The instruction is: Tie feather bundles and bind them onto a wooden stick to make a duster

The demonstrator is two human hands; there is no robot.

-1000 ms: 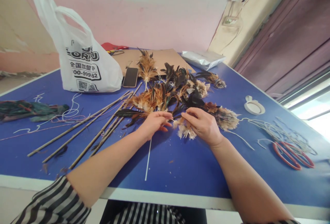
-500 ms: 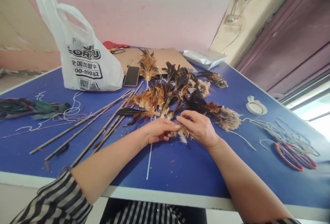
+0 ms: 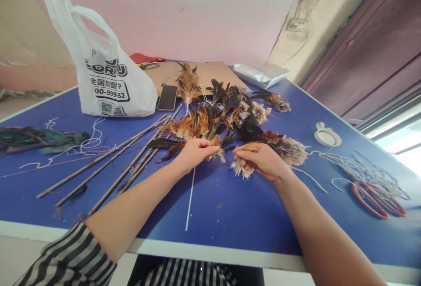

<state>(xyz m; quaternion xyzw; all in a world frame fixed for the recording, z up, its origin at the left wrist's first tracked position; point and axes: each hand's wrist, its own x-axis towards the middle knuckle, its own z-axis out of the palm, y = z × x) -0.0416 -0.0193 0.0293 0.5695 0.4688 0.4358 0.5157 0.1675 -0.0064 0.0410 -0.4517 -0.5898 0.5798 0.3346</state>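
My left hand is closed in a pinch on a small tuft of brown feathers at the near edge of a feather pile. My right hand is closed on another tuft of pale fluffy feathers, a short gap to the right of the left hand. Both hands hover just above the blue table. A thin white stick lies on the table below the left hand.
Several thin wooden sticks fan out to the left. A white plastic bag, a phone and cardboard stand behind. Red-handled scissors, string and a tape roll lie right. Dark green feathers lie far left.
My hands were touching over one clump of feathers; now they have drawn apart, each holding its own tuft, the left one lifted slightly toward the pile.
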